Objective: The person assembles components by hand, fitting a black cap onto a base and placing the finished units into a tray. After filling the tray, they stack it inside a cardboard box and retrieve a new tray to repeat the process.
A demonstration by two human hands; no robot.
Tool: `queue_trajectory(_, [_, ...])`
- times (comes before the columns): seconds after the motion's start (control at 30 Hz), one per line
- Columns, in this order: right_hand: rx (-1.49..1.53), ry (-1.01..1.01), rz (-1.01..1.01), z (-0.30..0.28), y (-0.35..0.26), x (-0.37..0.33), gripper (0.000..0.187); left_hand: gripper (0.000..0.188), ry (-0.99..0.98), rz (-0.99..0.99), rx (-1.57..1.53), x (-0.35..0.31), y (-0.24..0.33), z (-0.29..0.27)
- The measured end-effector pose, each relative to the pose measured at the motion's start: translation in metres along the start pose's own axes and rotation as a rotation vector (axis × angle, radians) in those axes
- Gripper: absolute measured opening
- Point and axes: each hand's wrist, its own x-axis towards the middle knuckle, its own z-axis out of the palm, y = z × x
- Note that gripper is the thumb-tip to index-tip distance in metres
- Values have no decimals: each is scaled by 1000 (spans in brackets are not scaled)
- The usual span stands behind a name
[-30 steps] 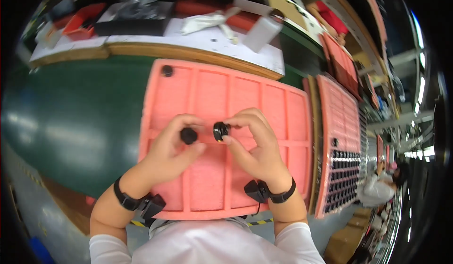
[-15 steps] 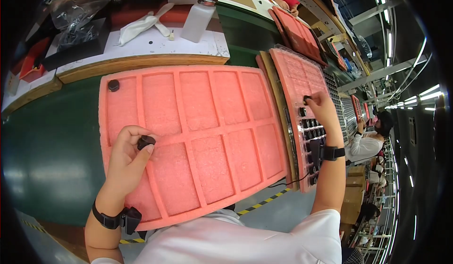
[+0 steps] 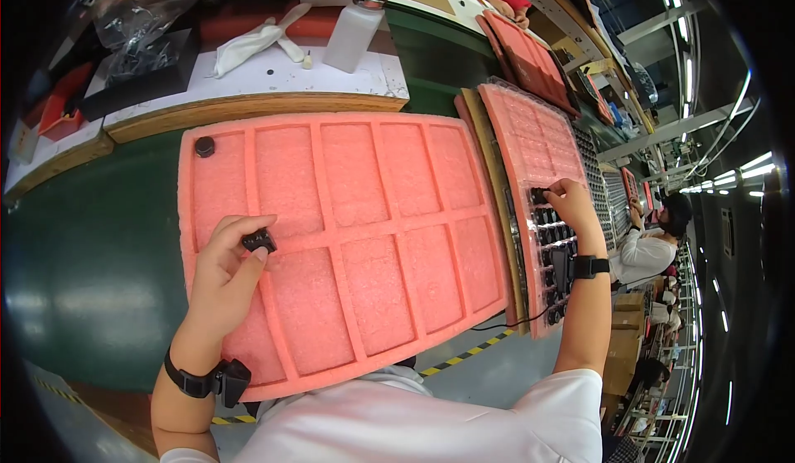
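My left hand [image 3: 225,277] pinches a small round black knob-like part [image 3: 259,240] between thumb and fingers, just over the pink foam tray [image 3: 319,233]. That tray is divided into shallow rectangular pockets. At its far left corner rests another black part [image 3: 204,146]. To the right, my right hand [image 3: 575,206] has its fingertips closed on a similar black part [image 3: 540,195] at the clear plastic tray [image 3: 537,158]. Several black parts [image 3: 550,235] stand in rows in this tray, partly hidden by my wrist. Both wrists wear black straps with small devices.
Beyond the foam tray is a white-topped wooden bench [image 3: 248,103] with a white bottle [image 3: 354,36], a white glove [image 3: 248,47] and a plastic bag [image 3: 137,16]. More pink trays [image 3: 526,53] lie at the far right. Co-workers sit farther off, one in white [image 3: 650,243].
My right hand has moved slightly nearer, bringing its black part down to the head of the rows in the clear tray. In my left fingers the black part has turned.
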Motion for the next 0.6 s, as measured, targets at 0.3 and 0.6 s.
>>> queue_trajectory(0.3, [491, -121, -579, 13, -193, -52, 20, 39, 25, -20, -120, -1, -6, -2])
queue_trajectory(0.6, [1089, -699, -696, 81, -343, -82, 18, 36, 91, -32, -336, 0, -3, -6])
